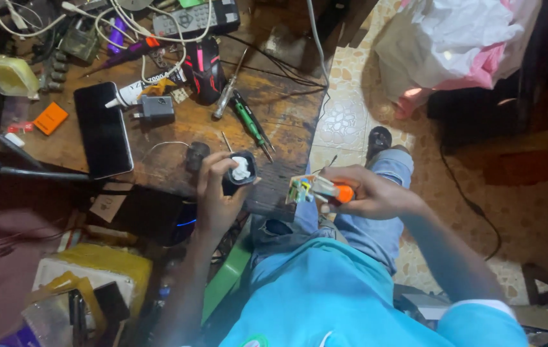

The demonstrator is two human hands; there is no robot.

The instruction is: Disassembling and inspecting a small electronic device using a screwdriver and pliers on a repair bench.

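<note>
A: Entry. A small black housing [238, 172] with a white part showing inside is gripped in the left hand [216, 193]; the fingers are wrapped round its sides. It is held just past the near edge of the wooden workbench [287, 122], close to the bench's near right corner.

B: And the right hand [367, 193]?

A: It is closed around an orange-handled tool [335, 191], whose tip is set against a small circuit board [301, 189]. The board is pinched in the same hand, over the knee in blue jeans. The two hands are near each other but apart.

B: What is noted on the bench?

A: Nearest the housing, a green-handled screwdriver [251, 125] and a clear-handled screwdriver [229, 93] are laid near the right edge. A black mouse with pink trim [204, 74] is seen beyond them. A grey plug adapter [155, 108] and a black phone [102, 128], face up, are placed toward the left. An orange box [50, 118] lies past the phone. At the far edge a remote control [197, 18] is crossed by white cables [132, 26].

B: Off the bench?

A: A white and pink plastic bag [460, 38] is recorded on the tiled floor.
</note>
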